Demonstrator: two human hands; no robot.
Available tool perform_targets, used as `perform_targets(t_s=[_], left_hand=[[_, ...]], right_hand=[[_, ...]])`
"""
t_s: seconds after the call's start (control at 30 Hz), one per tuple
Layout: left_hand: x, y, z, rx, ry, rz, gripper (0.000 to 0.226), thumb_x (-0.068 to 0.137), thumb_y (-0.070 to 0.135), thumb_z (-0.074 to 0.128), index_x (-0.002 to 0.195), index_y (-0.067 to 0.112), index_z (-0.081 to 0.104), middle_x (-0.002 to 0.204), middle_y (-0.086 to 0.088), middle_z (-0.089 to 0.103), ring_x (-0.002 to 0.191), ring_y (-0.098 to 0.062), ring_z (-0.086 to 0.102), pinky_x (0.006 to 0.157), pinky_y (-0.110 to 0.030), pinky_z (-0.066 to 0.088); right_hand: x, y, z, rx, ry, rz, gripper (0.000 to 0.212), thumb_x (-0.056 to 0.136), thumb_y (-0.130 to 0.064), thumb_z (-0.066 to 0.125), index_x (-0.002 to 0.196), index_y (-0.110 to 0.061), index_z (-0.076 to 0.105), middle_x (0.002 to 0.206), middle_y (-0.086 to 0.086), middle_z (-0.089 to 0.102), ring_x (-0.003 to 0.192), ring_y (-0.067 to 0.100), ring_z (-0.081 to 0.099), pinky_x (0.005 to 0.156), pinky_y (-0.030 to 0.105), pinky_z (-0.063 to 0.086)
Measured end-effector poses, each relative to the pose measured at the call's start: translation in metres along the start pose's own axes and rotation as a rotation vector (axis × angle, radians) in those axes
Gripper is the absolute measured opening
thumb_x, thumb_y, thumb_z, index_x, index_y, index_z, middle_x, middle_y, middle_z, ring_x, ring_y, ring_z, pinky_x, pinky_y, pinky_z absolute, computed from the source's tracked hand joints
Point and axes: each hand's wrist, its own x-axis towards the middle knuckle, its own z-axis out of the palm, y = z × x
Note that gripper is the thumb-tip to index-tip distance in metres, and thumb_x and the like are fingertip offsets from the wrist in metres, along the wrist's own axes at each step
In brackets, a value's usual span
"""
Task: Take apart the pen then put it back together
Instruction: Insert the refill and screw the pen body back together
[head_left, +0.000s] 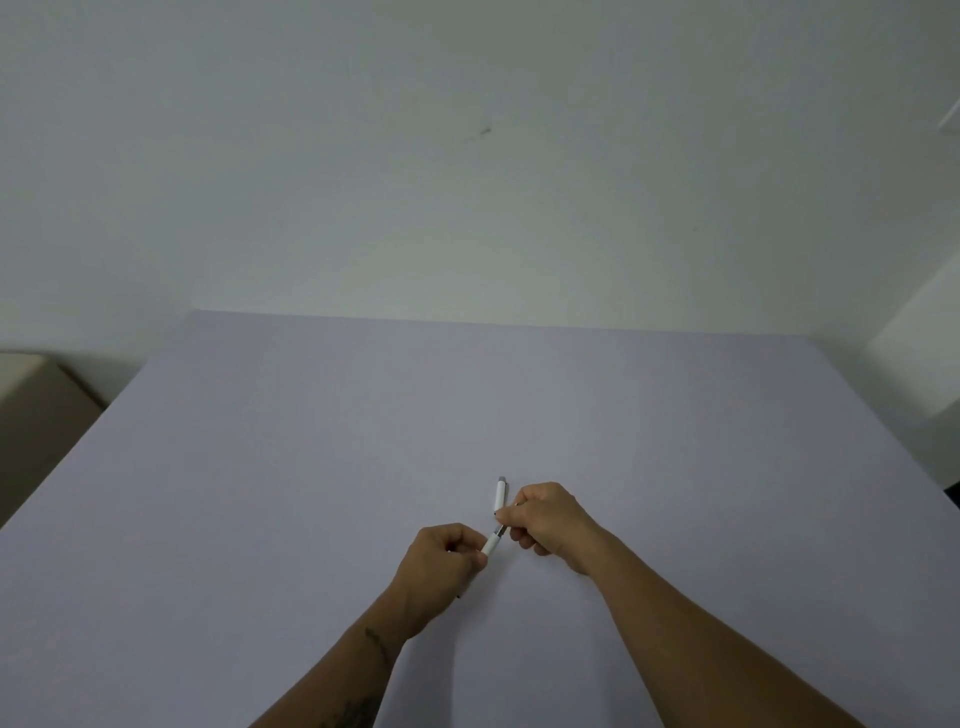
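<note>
A white pen (500, 498) with a grey end cap is held just above the pale lilac table (311, 441), near the middle of its front half. My right hand (545, 517) pinches the upper barrel, whose grey tip points away from me. My left hand (441, 561) grips the lower white section (491, 544). Between the two white parts a short grey metallic stretch shows, so the halves sit slightly apart along one line. The pen's lowest end is hidden inside my left fingers.
The table's far edge meets a plain white wall (467, 156). A beige box or cabinet (36, 405) stands off the table's left side. A white block (924, 353) stands at the right.
</note>
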Motion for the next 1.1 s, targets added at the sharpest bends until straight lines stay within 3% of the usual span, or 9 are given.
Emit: perform_targets(t_s=[0.17,0.3,0.4,0.5,0.6,0.83,1.1], left_hand=[[0.000,0.000,0.000,-0.022,-0.034,-0.014,0.016,0.086,0.005,0.061,0.083,0.014,0.073,0.071,-0.004,0.058,0.065,-0.014,0.053,0.052,-0.017,0.047],[0.001,0.000,0.001,-0.026,-0.039,-0.025,0.015,0.087,0.005,0.060,0.085,0.013,0.073,0.074,-0.005,0.060,0.070,-0.018,0.055,0.059,-0.024,0.050],[0.003,0.000,0.003,-0.031,-0.044,-0.025,0.014,0.086,0.005,0.060,0.088,0.010,0.073,0.076,-0.007,0.062,0.071,-0.019,0.056,0.064,-0.028,0.051],[0.005,0.001,0.003,-0.037,-0.046,-0.026,0.015,0.085,0.005,0.061,0.082,0.015,0.073,0.072,-0.004,0.062,0.070,-0.018,0.057,0.067,-0.030,0.050],[0.006,-0.001,0.002,-0.045,-0.059,-0.026,0.016,0.084,0.005,0.061,0.079,0.016,0.072,0.070,-0.004,0.062,0.068,-0.017,0.057,0.067,-0.030,0.050],[0.007,0.001,-0.002,-0.046,-0.061,-0.046,0.019,0.084,0.004,0.062,0.076,0.019,0.071,0.072,-0.004,0.062,0.071,-0.018,0.054,0.069,-0.030,0.048],[0.008,0.005,-0.003,-0.056,-0.079,-0.059,0.018,0.085,0.004,0.062,0.077,0.018,0.069,0.075,-0.004,0.059,0.072,-0.017,0.052,0.067,-0.027,0.045]], right_hand=[[-0.004,-0.001,-0.003,-0.017,-0.058,0.019,0.014,0.083,-0.027,0.070,0.080,-0.014,0.069,0.077,0.004,0.068,0.062,0.013,0.058,0.052,0.021,0.045],[-0.003,0.000,-0.008,0.136,-0.121,0.064,0.017,0.087,-0.015,0.067,0.102,-0.014,0.076,0.090,0.005,0.073,0.072,0.015,0.064,0.062,0.025,0.049],[-0.002,0.004,-0.007,0.168,-0.113,0.066,0.017,0.089,-0.008,0.064,0.099,-0.010,0.077,0.088,0.003,0.074,0.072,0.013,0.064,0.065,0.025,0.051],[0.000,0.007,-0.003,0.163,-0.082,0.061,0.009,0.088,-0.013,0.069,0.091,-0.006,0.074,0.084,0.005,0.071,0.069,0.012,0.062,0.065,0.026,0.050],[0.002,0.008,0.001,0.132,-0.064,0.043,0.011,0.086,-0.017,0.072,0.078,-0.012,0.065,0.085,0.007,0.070,0.070,0.014,0.061,0.064,0.027,0.050],[0.002,0.010,0.004,0.293,-0.056,0.054,0.016,0.087,-0.011,0.065,0.098,-0.012,0.078,0.089,0.003,0.074,0.073,0.015,0.063,0.066,0.027,0.050],[0.003,0.006,0.007,0.262,-0.010,0.024,0.008,0.086,-0.011,0.064,0.080,-0.012,0.071,0.086,0.006,0.072,0.071,0.016,0.062,0.062,0.026,0.049]])
